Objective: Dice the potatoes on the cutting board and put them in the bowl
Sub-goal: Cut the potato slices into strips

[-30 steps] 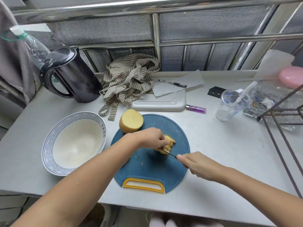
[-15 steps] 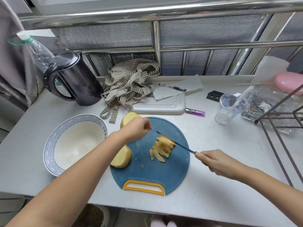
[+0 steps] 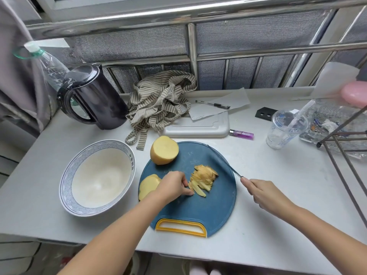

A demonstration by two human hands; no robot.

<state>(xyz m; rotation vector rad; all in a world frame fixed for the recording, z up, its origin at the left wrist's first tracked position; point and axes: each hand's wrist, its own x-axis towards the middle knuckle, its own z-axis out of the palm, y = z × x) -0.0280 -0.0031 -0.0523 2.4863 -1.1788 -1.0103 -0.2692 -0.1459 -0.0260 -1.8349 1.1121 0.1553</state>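
Head view: blue cutting board [image 3: 198, 211] lay on the grey counter [image 3: 288, 185], with the bowl [image 3: 65, 187] just left of it. A pile of potato strips [image 3: 202, 180] sat mid-board. One potato half [image 3: 164, 150] stood on the far-left rim, a second half [image 3: 148, 186] on the left edge. Left hand [image 3: 172, 187] rested on the board, curled fingertips touching the pile's left side; whether it gripped a strip could not be told. Right hand [image 3: 262, 192] gripped the knife [image 3: 224, 158] by the handle, blade pointing far-left over the board's right rim, apart from the pile.
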